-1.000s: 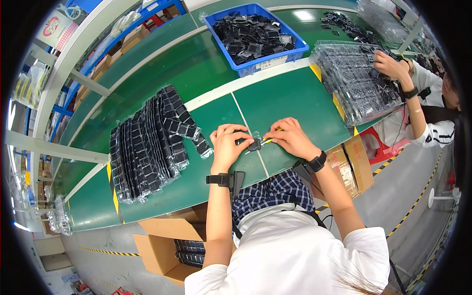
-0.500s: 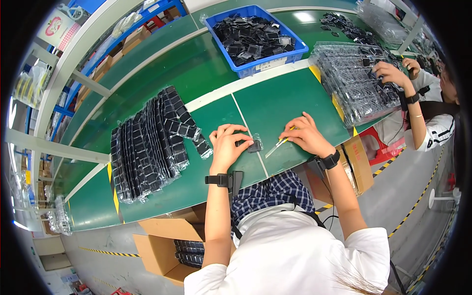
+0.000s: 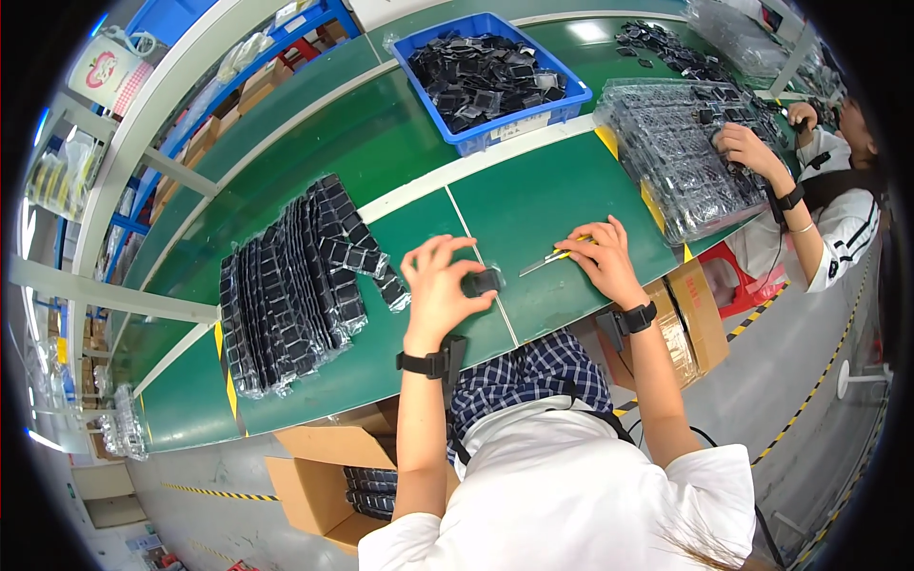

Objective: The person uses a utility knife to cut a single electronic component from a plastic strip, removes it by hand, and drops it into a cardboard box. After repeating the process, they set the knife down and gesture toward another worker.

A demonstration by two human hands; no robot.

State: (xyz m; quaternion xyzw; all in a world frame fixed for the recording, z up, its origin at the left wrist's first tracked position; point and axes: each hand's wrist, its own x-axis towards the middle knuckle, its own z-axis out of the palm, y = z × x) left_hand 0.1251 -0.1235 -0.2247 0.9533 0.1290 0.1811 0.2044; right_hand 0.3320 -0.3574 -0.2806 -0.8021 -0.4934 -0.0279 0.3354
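Between the thumb and index finger of my left hand [image 3: 440,290] is a small flat black square piece [image 3: 487,281], gripped by its edges just above the green table. A bit of clear film seems to be around it. To its right, my right hand [image 3: 606,260] closes around a craft knife [image 3: 562,255] with a yellow handle. The knife's thin silver blade points left toward the black piece without touching it. Left of my left hand lie long strips of black square pieces in clear film [image 3: 290,295], placed side by side, with a few shorter strips on top.
A blue bin [image 3: 457,133] full of black pieces stands at the back. At right, another person's hand [image 3: 747,147] works over stacked clear plastic trays [image 3: 657,162]. Cardboard boxes [image 3: 309,490] stand below the table edge. A white metal frame [image 3: 114,290] rises at left.
My left thumb and fingers have spread wider around the black piece. My right hand has shifted slightly right and up, taking the knife blade farther from the table's front edge.
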